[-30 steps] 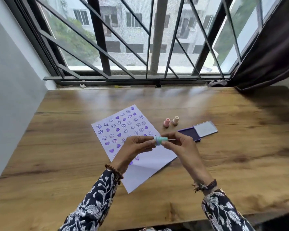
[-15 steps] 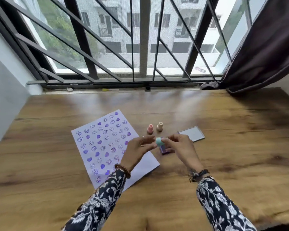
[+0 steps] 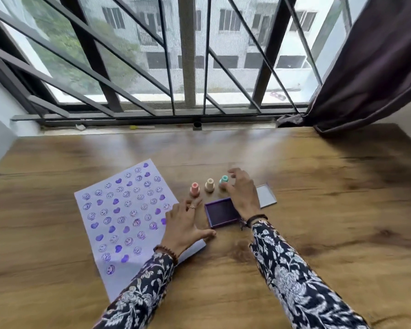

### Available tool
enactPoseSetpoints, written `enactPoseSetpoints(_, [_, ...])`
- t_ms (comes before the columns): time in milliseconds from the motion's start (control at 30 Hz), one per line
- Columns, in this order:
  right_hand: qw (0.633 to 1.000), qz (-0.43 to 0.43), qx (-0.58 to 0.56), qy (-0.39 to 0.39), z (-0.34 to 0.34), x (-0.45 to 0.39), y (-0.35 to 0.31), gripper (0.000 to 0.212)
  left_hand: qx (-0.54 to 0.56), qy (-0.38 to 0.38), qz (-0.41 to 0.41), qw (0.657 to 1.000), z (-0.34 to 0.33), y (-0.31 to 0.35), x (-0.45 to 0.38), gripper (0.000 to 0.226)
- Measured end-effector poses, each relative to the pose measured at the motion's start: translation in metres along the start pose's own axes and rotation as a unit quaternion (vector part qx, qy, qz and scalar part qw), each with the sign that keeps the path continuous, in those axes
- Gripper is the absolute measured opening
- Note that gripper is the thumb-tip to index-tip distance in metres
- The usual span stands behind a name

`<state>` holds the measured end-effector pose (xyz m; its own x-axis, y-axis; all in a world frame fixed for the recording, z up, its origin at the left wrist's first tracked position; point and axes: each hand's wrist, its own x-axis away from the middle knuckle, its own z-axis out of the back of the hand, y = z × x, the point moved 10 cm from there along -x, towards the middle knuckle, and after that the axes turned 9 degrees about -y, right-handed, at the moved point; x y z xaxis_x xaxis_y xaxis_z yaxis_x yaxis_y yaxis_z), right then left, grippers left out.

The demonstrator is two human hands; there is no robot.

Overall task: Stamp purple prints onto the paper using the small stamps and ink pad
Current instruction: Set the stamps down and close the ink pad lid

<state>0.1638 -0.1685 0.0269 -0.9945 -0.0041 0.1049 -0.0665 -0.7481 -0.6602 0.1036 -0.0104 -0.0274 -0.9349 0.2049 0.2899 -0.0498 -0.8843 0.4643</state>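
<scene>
A white paper (image 3: 119, 233) covered in purple hearts and smiley prints lies on the wooden table (image 3: 318, 210). Three small stamps stand in a row beyond it: pink (image 3: 194, 189), cream (image 3: 209, 185) and teal (image 3: 223, 181). The open purple ink pad (image 3: 221, 213) sits in front of them. My right hand (image 3: 243, 193) hovers just right of the teal stamp, fingers spread, thumb near its base, holding nothing. My left hand (image 3: 184, 224) rests flat on the paper's right edge, fingers apart.
The ink pad's grey lid (image 3: 267, 197) lies right of my right hand. A barred window (image 3: 188, 55) and its sill run along the table's far edge. A dark curtain (image 3: 370, 67) hangs at the back right.
Both hands held the teal stamp in the air before. It now stands on the table beside the cream stamp, my right hand has let go, and my left hand has dropped onto the paper.
</scene>
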Motion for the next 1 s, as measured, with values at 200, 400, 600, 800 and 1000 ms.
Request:
enactPoseSetpoints(200, [0.980,-0.115,-0.007,0.161,0.058,0.035,0.076,0.017,0.004,0.022,0.009,1.000,-0.001,-0.001,0.000,0.075])
enactPoseSetpoints(400, [0.971,-0.210,0.012,0.115,0.056,0.044,0.116,0.017,0.014,0.048,0.008,0.999,-0.001,-0.001,0.006,0.074])
enactPoseSetpoints(600, [0.973,-0.149,-0.051,0.167,0.073,0.058,0.089,0.010,0.002,0.062,0.005,0.998,0.001,0.002,0.010,0.073])
enactPoseSetpoints(800, [0.958,0.111,0.160,0.212,0.054,0.101,-0.018,0.007,0.001,0.067,0.002,0.998,0.000,0.002,0.012,0.073])
enactPoseSetpoints(1000, [0.957,0.183,0.205,0.093,-0.032,0.119,-0.035,0.007,0.023,0.077,-0.019,0.997,-0.002,-0.001,0.013,0.071])
